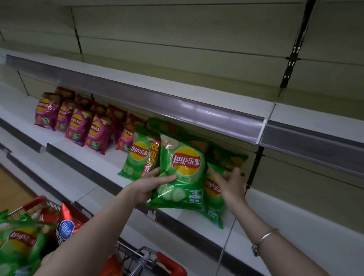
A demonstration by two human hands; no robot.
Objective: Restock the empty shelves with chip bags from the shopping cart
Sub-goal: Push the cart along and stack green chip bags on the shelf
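Shelf (pixel 111 159): magenta bags (pixel 78 126) ranked, green row begun. Left hand (pixel 147 185) grips a green chip bag (pixel 180 174) at the shelf edge. Right hand (pixel 231 185), fingers loose, steadies a standing bag (pixel 214 195). Cart (pixel 173 273) holds more, upper shelves bare. Judged: early.

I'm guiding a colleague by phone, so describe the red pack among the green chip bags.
On the stocked shelf, maroon bags stand left, green bags right. The red pack stands between the leftmost green bag and the nearest green bag, marked -50. It alone is narrow and red with yellow lettering.
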